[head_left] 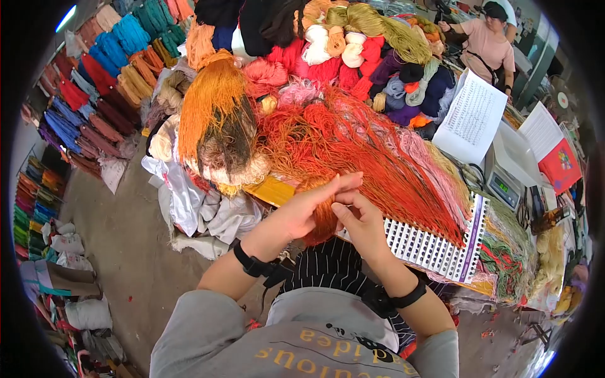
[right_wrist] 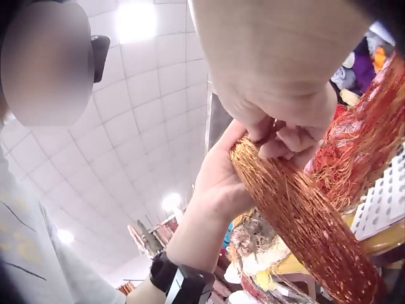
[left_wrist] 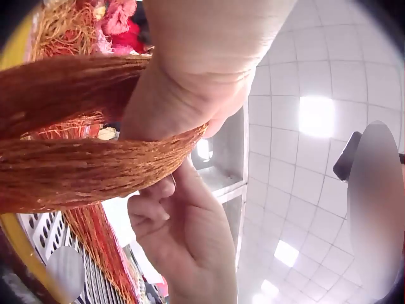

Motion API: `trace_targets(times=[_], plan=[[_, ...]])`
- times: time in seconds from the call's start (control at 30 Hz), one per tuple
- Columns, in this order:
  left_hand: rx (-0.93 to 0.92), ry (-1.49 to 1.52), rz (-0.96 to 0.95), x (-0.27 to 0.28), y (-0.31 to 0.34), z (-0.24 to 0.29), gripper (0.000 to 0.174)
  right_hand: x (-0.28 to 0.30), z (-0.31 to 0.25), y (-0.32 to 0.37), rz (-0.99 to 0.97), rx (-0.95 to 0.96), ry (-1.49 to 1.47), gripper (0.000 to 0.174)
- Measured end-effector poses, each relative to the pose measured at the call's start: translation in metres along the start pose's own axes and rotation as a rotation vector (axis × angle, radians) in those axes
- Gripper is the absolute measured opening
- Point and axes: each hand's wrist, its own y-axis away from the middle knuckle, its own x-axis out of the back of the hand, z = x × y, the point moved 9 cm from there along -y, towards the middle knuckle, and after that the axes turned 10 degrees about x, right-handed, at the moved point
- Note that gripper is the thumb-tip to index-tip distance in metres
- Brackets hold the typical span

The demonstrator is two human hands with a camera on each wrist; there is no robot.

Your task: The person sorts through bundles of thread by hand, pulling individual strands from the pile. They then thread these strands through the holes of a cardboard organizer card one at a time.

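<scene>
Pinching strands of the orange yarn hank (head_left: 317, 230) between curled fingers, my right grip (head_left: 360, 225) is clamped on it just beside the white perforated board (head_left: 435, 251). My left grip (head_left: 310, 211) has its fingers stretched out straight and apart, the hank looped round the palm, and it touches the right one. The hank sits between both, at the near edge of the table (head_left: 272, 189), where loose red and orange threads (head_left: 353, 145) spread below piled skeins (head_left: 328, 44).
</scene>
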Motion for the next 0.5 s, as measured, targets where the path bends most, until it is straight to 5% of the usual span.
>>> trace_targets(times=[0.5], plan=[[0.043, 0.077, -0.009, -0.01, -0.007, -0.007, 0.055, 0.016, -0.002, 0.006, 0.053, -0.084, -0.085, 0.012]])
